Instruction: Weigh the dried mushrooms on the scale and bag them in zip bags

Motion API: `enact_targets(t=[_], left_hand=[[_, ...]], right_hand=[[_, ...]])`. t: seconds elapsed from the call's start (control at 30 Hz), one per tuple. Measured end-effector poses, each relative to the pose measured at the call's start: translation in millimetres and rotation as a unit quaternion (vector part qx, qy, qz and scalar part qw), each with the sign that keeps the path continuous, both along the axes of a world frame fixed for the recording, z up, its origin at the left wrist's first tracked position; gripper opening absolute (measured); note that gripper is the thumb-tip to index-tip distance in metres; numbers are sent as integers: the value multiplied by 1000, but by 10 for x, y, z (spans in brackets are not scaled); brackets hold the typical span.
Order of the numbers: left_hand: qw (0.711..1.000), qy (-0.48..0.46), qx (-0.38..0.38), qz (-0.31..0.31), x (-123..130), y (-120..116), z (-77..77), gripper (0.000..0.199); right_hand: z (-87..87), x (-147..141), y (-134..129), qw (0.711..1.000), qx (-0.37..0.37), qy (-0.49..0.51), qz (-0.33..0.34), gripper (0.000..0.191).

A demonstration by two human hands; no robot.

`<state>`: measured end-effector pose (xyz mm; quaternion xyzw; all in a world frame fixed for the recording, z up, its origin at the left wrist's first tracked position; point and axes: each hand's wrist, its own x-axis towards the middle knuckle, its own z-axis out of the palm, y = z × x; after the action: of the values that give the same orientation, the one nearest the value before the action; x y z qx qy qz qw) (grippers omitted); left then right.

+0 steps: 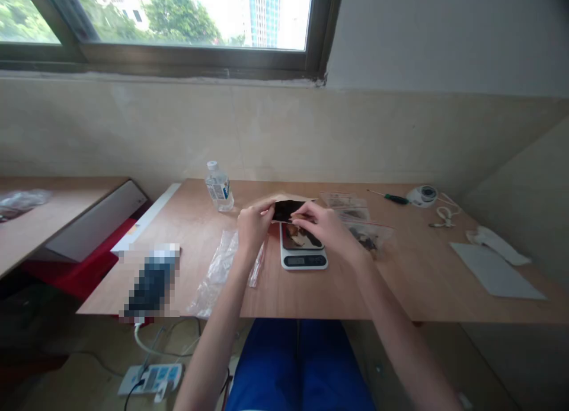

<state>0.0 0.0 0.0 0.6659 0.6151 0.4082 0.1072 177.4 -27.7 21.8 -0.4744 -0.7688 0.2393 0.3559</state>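
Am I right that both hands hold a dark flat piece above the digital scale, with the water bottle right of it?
No: the head view shows the water bottle left of the digital scale. The left hand and right hand do hold the dark flat piece above it.

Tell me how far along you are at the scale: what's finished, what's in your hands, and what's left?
A dark brown item already lies on the digital kitchen scale, so that much looks done. In hand, the left hand and right hand hold a flat dark packet above the scale. Left over, apart from both hands, are the small bag with brown contents to the right and the clear plastic bag to the left.
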Motion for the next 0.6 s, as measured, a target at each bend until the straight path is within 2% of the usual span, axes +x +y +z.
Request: enact_targets(t=[0.07, 0.1, 0.2, 0.33, 0.53, 0.6], left_hand=[[1000, 0, 9, 5, -13, 46, 29, 25], [1000, 0, 15, 10, -20, 72, 48, 26], [999, 2, 24, 46, -38, 153, 123, 27], [996, 1, 19, 91, -58, 229, 217, 29], [995, 2, 14, 96, -93, 250, 240, 30], [996, 0, 13, 94, -100, 242, 230, 30]], right_hand=[[-104, 170, -86, 998, 3, 66, -23, 15], [-187, 243, -106, 997, 13, 68, -33, 15], [-493, 380, -104, 995, 60, -12, -79, 14], [-844, 379, -76, 981, 119, -87, -127, 16], [-1108, 227, -31, 966, 140, -115, -184, 23], [-1153, 194, -14, 968, 135, -114, -176, 25]])
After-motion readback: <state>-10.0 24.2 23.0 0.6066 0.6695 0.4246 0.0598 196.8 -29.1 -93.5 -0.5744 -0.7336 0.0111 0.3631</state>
